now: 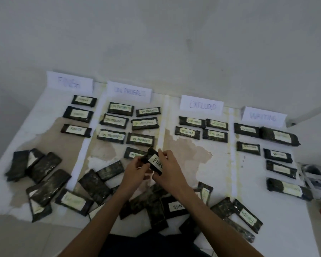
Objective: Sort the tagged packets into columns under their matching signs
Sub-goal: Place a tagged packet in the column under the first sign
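You hold one dark, plastic-wrapped rectangular packet (154,162) between both hands, lifted off the white sheet-covered surface (219,164). Its white label reads "FINIS"; the last letter is hidden at your right hand. Your left hand (135,173) pinches the packet's upper-left end with curled fingers and thumb. Your right hand (170,169) grips its right edge, fingers curled over the top. The packet sits tilted between the two grips, label facing you, and it partly covers the nearest packet of the second column.

Four white paper signs stand along the far edge. From left to right they read "FINISH" (69,80), "ON PROGRESS" (129,92), "EXCLUDED" (202,105) and "WAITING" (263,116). Below the first sign lie three packets with faint labels; the nearest one (76,130) reads "FINISH". Below the second sign lie two rows of packets marked "ON PROGRESS" (111,136). Four packets marked "EXCLUDED" (187,133) lie under the third sign. A column of packets (248,148) lies under "WAITING", most of their labels too blurred to read.

Near you, unsorted dark packets (44,184) lie heaped, many label-down. One of them (175,206), under your right forearm, shows "FINISH" upside down.
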Demonstrator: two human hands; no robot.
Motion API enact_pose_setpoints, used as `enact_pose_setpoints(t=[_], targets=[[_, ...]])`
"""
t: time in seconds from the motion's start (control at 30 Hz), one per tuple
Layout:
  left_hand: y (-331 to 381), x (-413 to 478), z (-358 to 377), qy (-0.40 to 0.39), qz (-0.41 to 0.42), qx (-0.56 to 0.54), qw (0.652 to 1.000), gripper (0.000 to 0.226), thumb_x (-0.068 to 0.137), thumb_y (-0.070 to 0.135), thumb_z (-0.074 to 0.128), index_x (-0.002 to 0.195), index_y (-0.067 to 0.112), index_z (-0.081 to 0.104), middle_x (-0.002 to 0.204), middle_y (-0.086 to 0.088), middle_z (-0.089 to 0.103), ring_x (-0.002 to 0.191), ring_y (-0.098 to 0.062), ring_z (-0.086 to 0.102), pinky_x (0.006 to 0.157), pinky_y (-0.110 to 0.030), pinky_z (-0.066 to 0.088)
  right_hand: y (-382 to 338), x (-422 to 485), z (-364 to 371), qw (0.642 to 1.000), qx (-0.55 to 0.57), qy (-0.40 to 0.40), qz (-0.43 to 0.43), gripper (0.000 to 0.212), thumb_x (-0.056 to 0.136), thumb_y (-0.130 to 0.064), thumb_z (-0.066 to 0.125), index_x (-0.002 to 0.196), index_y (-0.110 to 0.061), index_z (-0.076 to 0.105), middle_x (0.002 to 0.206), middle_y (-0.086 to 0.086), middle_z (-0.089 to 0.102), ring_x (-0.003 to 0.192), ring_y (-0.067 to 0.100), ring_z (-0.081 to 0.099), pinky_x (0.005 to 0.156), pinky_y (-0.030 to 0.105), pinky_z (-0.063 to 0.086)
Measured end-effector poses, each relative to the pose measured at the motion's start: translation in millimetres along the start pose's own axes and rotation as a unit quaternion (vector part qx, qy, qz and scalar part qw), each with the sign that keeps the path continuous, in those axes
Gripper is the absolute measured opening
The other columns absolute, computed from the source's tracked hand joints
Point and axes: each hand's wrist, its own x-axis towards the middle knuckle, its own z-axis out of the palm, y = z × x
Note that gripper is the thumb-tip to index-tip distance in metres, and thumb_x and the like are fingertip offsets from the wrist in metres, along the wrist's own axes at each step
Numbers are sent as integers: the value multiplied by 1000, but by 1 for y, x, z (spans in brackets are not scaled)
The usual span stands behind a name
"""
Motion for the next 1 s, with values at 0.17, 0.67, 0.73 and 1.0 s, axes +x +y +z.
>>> enact_pose_setpoints(t=[0.17, 0.67, 0.73, 1.0], targets=[[12, 6, -78, 53, 25, -6, 998, 14, 94, 17, 52, 107, 13, 54, 96, -3, 64, 85, -14, 65, 68, -28, 55, -62, 27, 28, 996, -46, -31, -74, 73, 83, -24, 63, 144, -7, 29, 132, 12, 37, 117, 27, 43, 91, 35, 49], [28, 48, -278, 119, 71, 125, 982, 27, 92, 21, 54, 118, 25, 51, 104, 3, 61, 94, -15, 58, 77, -32, 50, -205, 135, 101, 988, -92, 20, -120, 64, 71, -20, 73, 129, -4, 51, 116, 19, 55, 103, 36, 49, 87, 47, 46], [32, 62, -307, 123, 104, 209, 964, 35, 90, 21, 56, 124, 21, 48, 110, 4, 57, 98, -14, 53, 83, -32, 47, -218, 159, 107, 988, -87, 24, -125, 62, 71, -21, 73, 128, -5, 52, 114, 19, 55, 101, 36, 49, 84, 48, 46], [50, 124, -387, 126, 156, 379, 904, 45, 87, 17, 57, 130, 13, 47, 126, -10, 54, 117, -27, 46, 93, -38, 39, -259, 241, 135, 988, -83, -12, -131, 65, 73, -19, 73, 133, -8, 49, 125, 17, 52, 112, 35, 46, 92, 46, 43]])
